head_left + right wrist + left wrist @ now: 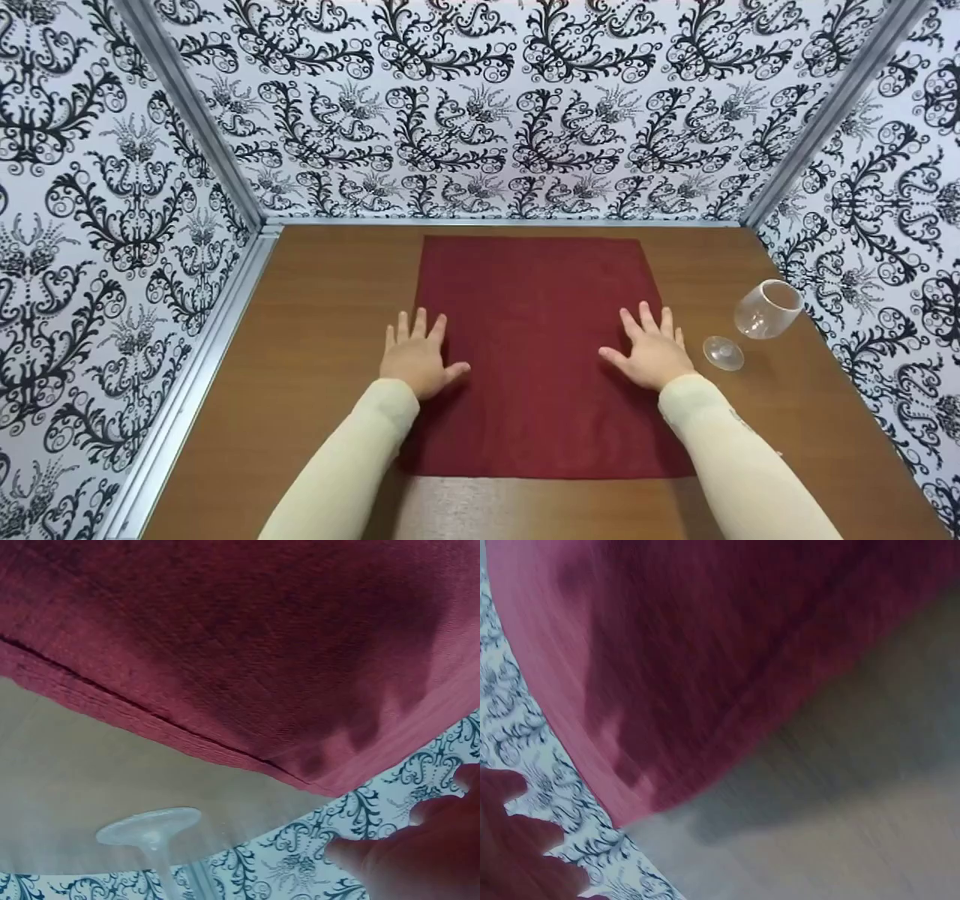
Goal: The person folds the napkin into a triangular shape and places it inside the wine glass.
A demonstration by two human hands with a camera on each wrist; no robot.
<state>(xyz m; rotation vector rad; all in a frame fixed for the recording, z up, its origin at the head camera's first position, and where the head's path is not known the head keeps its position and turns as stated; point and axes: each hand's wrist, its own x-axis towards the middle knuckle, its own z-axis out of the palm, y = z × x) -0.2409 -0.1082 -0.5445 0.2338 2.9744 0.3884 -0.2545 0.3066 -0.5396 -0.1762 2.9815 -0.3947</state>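
A dark red cloth lies flat on the brown wooden table. My left hand rests flat on the cloth's left edge, fingers straight and spread. At the cloth's right edge my right hand lies flat the same way. Both hold nothing. A clear wine glass lies tipped on its side just right of my right hand, its foot toward me. The left wrist view is blurred and shows the cloth and fingertips. The right wrist view shows the cloth's hem, the glass foot and fingers.
Walls with black and white ornamental pattern close the table on the left, back and right. A metal rail runs along the left wall's base. Bare wood shows left of the cloth and along the near edge.
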